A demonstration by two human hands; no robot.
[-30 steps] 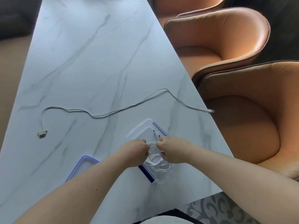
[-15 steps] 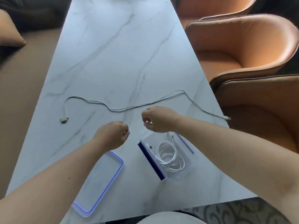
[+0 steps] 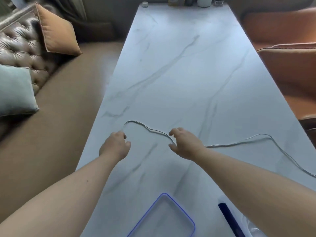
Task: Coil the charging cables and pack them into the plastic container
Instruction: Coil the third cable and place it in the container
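Two hands are set on a charging cable stretched across a marble table.

Far left of the grip, a tufted sofa (image 3: pixel 20 40) with an orange cushion (image 3: pixel 54 31) is seen. The left hand (image 3: pixel 115 145) is curled at the cable's (image 3: pixel 153 131) looped left end; whether that end is actually pinched cannot be told. From there the cable is run rightward to the right hand (image 3: pixel 186 144), whose thumb and fingers are spread apart over it, not closed on it. Beyond that hand the cable is trailed further right across the table (image 3: pixel 171 74) and down toward its near edge. Below the hands and well apart from them, a blue-rimmed lid (image 3: pixel 181 210) is laid flat, and just right of it the plastic container (image 3: pixel 228 218) is largely hidden under the right forearm. Orange chairs (image 3: pixel 290 65) are placed at the far right.
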